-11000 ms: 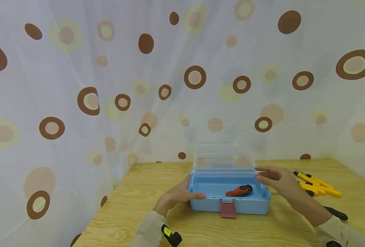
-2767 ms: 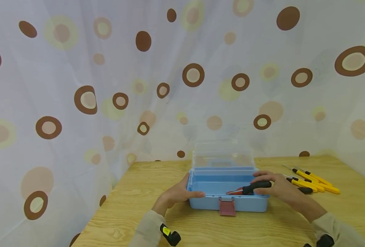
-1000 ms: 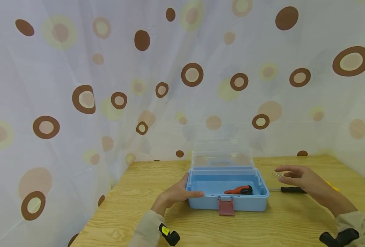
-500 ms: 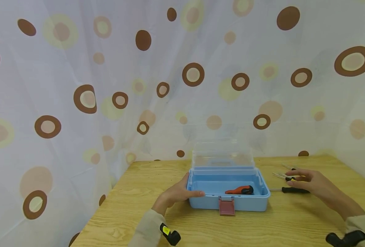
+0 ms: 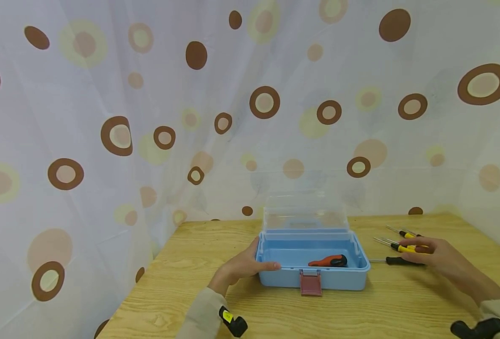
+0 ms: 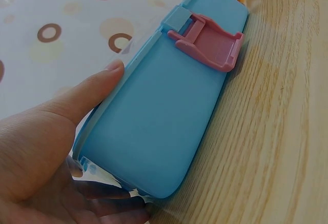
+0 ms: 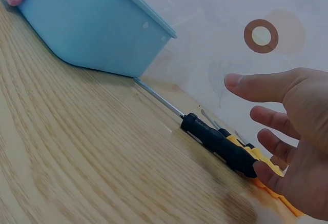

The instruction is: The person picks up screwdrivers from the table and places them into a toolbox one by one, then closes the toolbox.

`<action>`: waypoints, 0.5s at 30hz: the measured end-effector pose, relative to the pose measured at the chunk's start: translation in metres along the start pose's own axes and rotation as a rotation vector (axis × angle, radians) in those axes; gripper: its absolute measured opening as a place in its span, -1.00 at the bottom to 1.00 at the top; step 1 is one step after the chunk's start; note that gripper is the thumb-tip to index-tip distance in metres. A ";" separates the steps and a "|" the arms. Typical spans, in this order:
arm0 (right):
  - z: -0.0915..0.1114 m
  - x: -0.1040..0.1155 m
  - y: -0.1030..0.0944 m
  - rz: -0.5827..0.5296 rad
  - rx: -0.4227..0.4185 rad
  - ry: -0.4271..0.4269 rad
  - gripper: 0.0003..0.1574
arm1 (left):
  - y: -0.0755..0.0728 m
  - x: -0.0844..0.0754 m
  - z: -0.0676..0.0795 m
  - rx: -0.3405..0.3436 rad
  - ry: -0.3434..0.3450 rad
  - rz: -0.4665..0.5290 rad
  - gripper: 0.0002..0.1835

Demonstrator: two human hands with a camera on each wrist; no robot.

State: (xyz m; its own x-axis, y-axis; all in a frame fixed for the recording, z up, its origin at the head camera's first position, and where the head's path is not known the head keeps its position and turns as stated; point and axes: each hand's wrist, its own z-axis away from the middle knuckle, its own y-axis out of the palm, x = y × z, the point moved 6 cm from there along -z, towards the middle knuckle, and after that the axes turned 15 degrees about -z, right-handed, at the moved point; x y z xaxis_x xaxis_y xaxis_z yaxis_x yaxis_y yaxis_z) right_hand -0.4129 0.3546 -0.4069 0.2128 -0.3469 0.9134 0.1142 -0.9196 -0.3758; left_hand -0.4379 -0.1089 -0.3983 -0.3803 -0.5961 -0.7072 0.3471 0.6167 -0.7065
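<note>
Box [image 5: 271, 278] sits on the table [image 5: 190, 263], left hand [image 5: 243, 266] gripping one end with the thumb hooked over the front rim. Smooth blue plastic, rounded corners, orange tool [image 5: 328, 261] lying inside, clear lid [image 5: 305, 212] up, pink latch [image 5: 311, 284] hanging down. Right hand [image 5: 442, 259] is loose, thumb well apart from the bent fingers, just beside the black screwdriver [image 7: 218, 144] and yellow screwdrivers [image 5: 405, 249]; can't tell if it's touching any. Table's got streaky wood grain, curtain [image 5: 148, 80] behind is spotty.
</note>
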 end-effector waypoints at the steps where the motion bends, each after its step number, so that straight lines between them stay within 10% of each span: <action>1: 0.000 -0.001 -0.001 0.011 -0.006 0.004 -0.35 | 0.000 0.000 0.000 0.001 0.000 0.001 0.23; 15: -0.001 -0.015 -0.006 0.203 -0.045 -0.045 -0.40 | 0.000 0.000 0.000 0.003 0.001 0.015 0.22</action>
State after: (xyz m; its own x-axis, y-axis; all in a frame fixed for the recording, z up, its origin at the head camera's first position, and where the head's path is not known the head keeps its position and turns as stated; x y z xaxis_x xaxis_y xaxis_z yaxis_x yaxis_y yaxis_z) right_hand -0.4177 0.3654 -0.4177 0.2705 -0.5179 0.8116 0.0210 -0.8396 -0.5428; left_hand -0.4374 -0.1089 -0.3984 -0.3758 -0.5865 -0.7175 0.3552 0.6240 -0.6960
